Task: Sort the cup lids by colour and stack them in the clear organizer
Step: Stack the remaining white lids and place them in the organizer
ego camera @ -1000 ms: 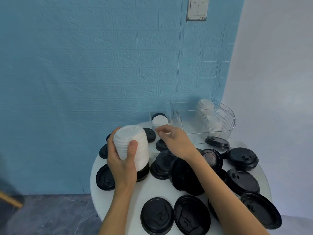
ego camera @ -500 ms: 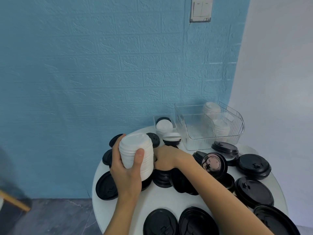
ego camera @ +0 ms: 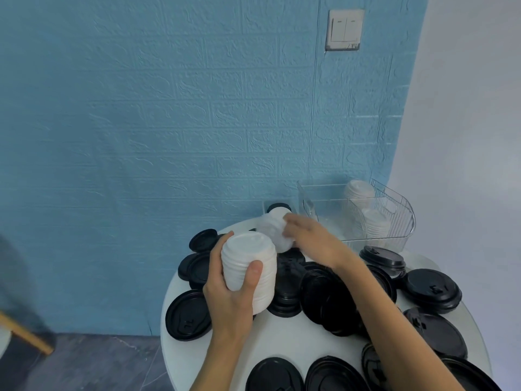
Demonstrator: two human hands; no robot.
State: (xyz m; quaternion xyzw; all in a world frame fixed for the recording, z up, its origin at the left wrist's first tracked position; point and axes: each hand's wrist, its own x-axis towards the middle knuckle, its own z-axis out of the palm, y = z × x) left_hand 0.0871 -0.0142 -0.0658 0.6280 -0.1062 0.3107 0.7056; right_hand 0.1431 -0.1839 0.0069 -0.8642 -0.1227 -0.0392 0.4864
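Gripping a white lid stack (ego camera: 249,273), left hand (ego camera: 231,300); right hand (ego camera: 313,241) pinches blurred white lid (ego camera: 275,231).

A round table (ego camera: 296,340) fills the lower right of the frame, loose lids (ego camera: 431,289) scattered on it; the organizer (ego camera: 394,218) stands at its upper right edge, lid stacks (ego camera: 359,193) inside

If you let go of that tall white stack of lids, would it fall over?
Probably. The white lid stack is tall, narrow and already tilted in the left hand, so it looks tippy. It seems light, since one hand holds it. Its ridged sides likely help the grip, though loose lids could slide apart.
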